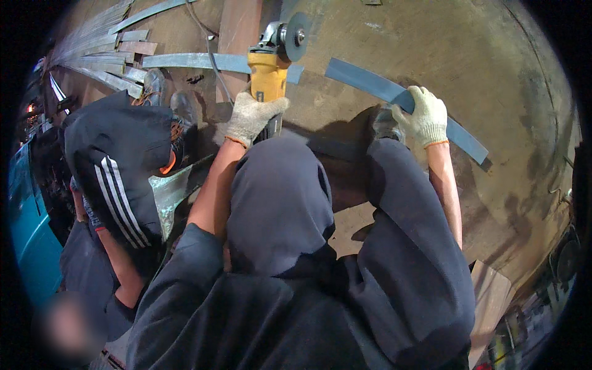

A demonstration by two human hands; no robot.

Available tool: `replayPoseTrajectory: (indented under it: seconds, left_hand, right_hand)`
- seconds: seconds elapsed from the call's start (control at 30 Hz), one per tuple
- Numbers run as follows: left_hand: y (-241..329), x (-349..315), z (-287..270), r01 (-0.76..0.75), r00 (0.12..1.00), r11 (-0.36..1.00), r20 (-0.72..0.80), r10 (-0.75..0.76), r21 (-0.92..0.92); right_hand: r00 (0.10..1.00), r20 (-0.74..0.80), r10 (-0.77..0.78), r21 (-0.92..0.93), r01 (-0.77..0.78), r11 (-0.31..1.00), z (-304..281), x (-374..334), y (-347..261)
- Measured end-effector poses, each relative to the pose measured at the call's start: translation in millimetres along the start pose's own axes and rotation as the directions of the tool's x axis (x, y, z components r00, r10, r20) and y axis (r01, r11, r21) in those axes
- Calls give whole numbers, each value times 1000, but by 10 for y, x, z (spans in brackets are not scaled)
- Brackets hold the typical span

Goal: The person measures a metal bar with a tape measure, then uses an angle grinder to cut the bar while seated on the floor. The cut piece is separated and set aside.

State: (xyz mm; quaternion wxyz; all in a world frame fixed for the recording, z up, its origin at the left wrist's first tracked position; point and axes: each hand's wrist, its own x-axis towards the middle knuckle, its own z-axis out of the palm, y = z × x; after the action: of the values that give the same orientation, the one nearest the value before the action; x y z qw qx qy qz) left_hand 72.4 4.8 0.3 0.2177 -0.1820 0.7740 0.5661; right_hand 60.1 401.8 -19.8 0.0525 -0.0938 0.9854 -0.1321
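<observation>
My left hand [248, 120], in a pale knitted work glove, is closed round the body of a yellow angle grinder [268, 71]. The grinder points away from me, with its round disc [297, 37] at the far end, standing on edge. Whether the disc is spinning, I cannot tell. At the right, my gloved right hand [427, 116] grips a flat grey metal strip [364, 80] near its middle. This strip slants from the upper middle down to the right, close to my shoe [387, 123]. The disc is apart from it.
Another metal strip [194, 60] lies left of the grinder, partly behind it, crossing a brown plank-like piece [237, 28]. A cord [211, 55] runs nearby. Several strips [102, 58] are piled at the far left. A co-worker in striped dark trousers [120, 166] crouches close on my left.
</observation>
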Motion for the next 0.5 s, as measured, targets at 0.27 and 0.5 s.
replayPoseTrajectory:
  seconds: [0.27, 0.5]
  left_hand:
    - [376, 41, 21, -135, 990, 991, 43, 136, -20]
    - [1011, 211, -123, -198, 975, 977, 88, 205, -78]
  right_hand:
    - [992, -89, 92, 115, -82, 990, -375, -239, 330]
    - [971, -106, 213, 414, -151, 898, -712, -254, 440]
